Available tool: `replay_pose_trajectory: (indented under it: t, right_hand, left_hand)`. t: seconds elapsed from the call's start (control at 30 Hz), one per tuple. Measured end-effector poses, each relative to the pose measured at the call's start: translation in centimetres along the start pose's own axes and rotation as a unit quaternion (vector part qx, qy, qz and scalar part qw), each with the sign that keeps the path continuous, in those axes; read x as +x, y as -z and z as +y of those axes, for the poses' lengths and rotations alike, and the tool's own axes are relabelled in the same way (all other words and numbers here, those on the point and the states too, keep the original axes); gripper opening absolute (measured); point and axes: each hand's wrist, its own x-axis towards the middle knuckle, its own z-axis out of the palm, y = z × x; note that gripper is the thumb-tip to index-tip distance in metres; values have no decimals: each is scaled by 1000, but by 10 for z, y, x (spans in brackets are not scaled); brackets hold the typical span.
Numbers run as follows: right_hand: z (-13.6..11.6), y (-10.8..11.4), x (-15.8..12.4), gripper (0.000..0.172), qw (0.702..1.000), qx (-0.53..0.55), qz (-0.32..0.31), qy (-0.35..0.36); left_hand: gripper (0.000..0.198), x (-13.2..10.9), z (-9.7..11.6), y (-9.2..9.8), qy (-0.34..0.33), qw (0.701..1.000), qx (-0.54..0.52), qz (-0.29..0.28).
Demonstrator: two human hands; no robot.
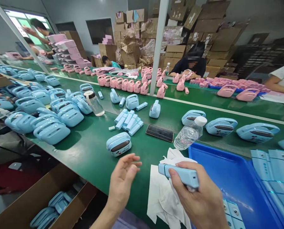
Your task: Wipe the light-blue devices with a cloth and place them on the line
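My right hand (199, 194) is closed around a light blue bar-shaped part (179, 174), held over a white cloth (159, 190) at the near edge of the green table (91, 152). My left hand (123, 179) hovers open beside it, fingers apart and holding nothing. Just beyond the left hand sits a light blue handled case (118, 143) with a dark window. A loose pile of blue bar parts (129, 121) lies farther back.
A blue tray (230, 181) with blue parts lies at the right. A clear water bottle (189, 133) and a black phone (159, 133) lie ahead. Many blue cases (48, 114) crowd the left. A cardboard box (44, 200) stands below. Pink cases (130, 85) and seated people are across.
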Motion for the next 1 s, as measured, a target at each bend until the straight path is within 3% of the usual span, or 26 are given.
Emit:
replay_pose_trajectory:
  t: [0.1,0.13,0.17,0.23,0.3,0.37,0.43,0.53,0.63,0.73,0.77,0.83,0.87,0.93,0.97,1.0]
  right_hand:
    - [10,-21,-8,32,994,34,20,99]
    - [18,-32,-9,30,993,59,-31,97]
    - [27,-43,-8,26,991,71,-83,84]
    - [42,-61,-4,30,988,79,-128,39]
    - [48,-68,2,32,987,87,-135,-30]
    - [47,-66,4,35,979,112,-127,-112]
    - [42,-58,2,44,965,152,-116,-180]
    - [44,-35,-2,57,937,229,-115,-236]
    - [58,0,2,60,914,284,-62,-283]
    - [67,27,8,50,944,274,18,-184]
    - [66,29,8,45,961,250,17,-118]
    - [61,25,8,37,983,159,-45,77]
    - [58,21,8,37,973,100,-90,185]
    - [54,15,11,41,913,-18,-156,376]
    - [55,15,14,45,887,-62,-165,426]
    - [56,17,18,47,884,-81,-160,432]
  left_hand:
    - [31,8,5,11,-12,997,7,70]
    - [30,9,5,11,-12,997,10,73]
    - [29,8,4,10,-6,998,12,69]
    - [28,3,-1,5,9,999,32,37]
    - [37,-5,-11,-5,12,998,60,-26]
    - [60,-13,-21,-17,10,993,53,-108]
    - [62,-17,-25,-29,13,987,18,-161]
    - [39,-13,-16,-42,43,988,-24,-148]
    - [35,0,-1,-41,74,987,-69,-125]
    - [32,9,9,-37,71,982,-45,-171]
    - [32,11,11,-37,67,978,-29,-194]
    - [30,11,13,-40,45,970,-11,-238]
    - [28,11,13,-43,34,966,-13,-255]
    - [26,9,14,-48,38,960,-29,-275]
    - [28,9,15,-50,53,959,-36,-275]
    - [31,9,15,-51,70,960,-41,-269]
